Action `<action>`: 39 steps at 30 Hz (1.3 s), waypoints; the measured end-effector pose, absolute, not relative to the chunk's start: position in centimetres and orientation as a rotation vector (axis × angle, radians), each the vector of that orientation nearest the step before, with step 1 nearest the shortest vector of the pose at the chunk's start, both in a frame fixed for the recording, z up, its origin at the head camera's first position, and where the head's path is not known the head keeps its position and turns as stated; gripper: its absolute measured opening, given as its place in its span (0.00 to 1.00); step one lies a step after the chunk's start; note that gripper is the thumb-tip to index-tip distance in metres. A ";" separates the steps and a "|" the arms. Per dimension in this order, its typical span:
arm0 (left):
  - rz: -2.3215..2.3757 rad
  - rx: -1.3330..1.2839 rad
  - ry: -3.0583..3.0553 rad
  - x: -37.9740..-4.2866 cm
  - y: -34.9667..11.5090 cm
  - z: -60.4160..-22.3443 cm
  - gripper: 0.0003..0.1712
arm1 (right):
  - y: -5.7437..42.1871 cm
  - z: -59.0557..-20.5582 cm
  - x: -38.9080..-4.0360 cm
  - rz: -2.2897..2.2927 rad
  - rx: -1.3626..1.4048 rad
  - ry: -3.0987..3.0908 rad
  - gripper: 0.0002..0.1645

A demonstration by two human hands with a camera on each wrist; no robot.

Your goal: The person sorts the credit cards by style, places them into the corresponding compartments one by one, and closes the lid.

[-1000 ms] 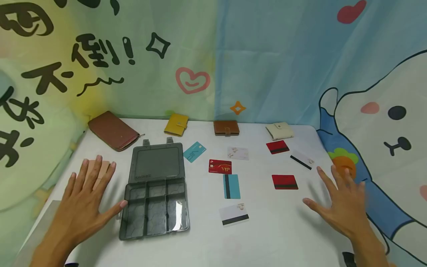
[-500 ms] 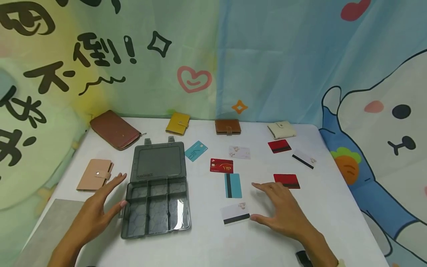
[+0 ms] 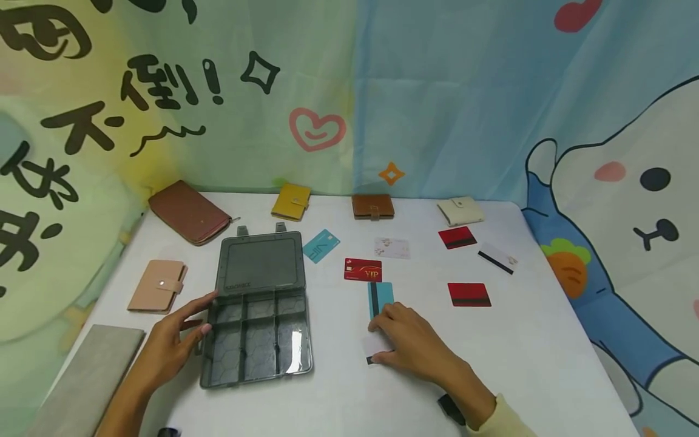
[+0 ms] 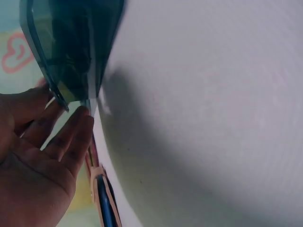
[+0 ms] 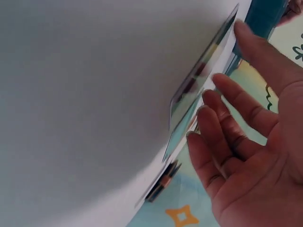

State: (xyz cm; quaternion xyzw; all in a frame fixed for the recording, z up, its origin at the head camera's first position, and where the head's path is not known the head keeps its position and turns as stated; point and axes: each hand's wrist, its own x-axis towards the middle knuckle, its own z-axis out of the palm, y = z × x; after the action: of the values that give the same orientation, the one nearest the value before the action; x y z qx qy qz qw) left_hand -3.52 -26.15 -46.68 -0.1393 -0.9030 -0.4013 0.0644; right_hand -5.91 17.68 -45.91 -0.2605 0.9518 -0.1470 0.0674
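Observation:
A dark translucent compartment box [image 3: 261, 261] lies with its lid folded back, left of the middle in the head view. At its left edge is my left hand [image 3: 169, 346], fingers and thumb extended against the side. My right hand [image 3: 415, 346] hovers low over a white card [image 3: 375, 345] with a black stripe, covering much of it. In the right wrist view, the thumb is by one end of the card [image 5: 203, 71], and the loosely bent fingers lie beside it. Just beyond is a blue striped card [image 3: 382, 294], then a red VIP card [image 3: 363, 269].
A blue card [image 3: 321, 246], a pale flowered card [image 3: 392, 247], two red cards and another white card lie farther back. Wallets line the far edge: brown zipped [image 3: 189, 212], yellow [image 3: 291, 202], brown, cream [image 3: 461, 211]. At left are a pink wallet [image 3: 157, 285] and grey slab [image 3: 87, 376].
My right hand has swept left from the table's right side to the white striped card. My left hand has come off the pink wallet's area to the box's left edge.

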 end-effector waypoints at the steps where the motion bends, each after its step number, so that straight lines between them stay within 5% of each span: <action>1: -1.220 -0.421 -2.727 -3.6 -26.2 -46.8 0.37 | 17.5 -46.0 -6.0 -0.440 -0.771 2.869 0.29; 15: -1.151 -0.366 -2.847 -3.7 -26.3 -46.7 0.38 | 16.7 -46.1 -6.4 -0.608 -0.670 2.733 0.23; 22: -1.186 -0.357 -2.835 -3.7 -26.1 -46.5 0.37 | 15.6 -45.1 -6.4 -0.920 -0.792 2.469 0.09; 30: -1.204 -0.335 -2.844 -3.7 -26.1 -46.6 0.37 | 12.8 -44.0 -6.8 -1.270 -0.819 2.158 0.14; 39: -1.171 -0.353 -2.826 -3.8 -26.0 -46.6 0.36 | 8.0 -44.7 -7.6 -1.513 -0.485 2.291 0.15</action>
State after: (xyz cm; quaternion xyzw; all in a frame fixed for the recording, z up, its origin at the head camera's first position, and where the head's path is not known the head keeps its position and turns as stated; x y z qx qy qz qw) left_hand -3.80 -26.02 -46.63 -0.1147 -0.9172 -0.3802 0.0310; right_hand -7.58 8.01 -44.74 -0.1712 0.8089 -0.5343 0.1758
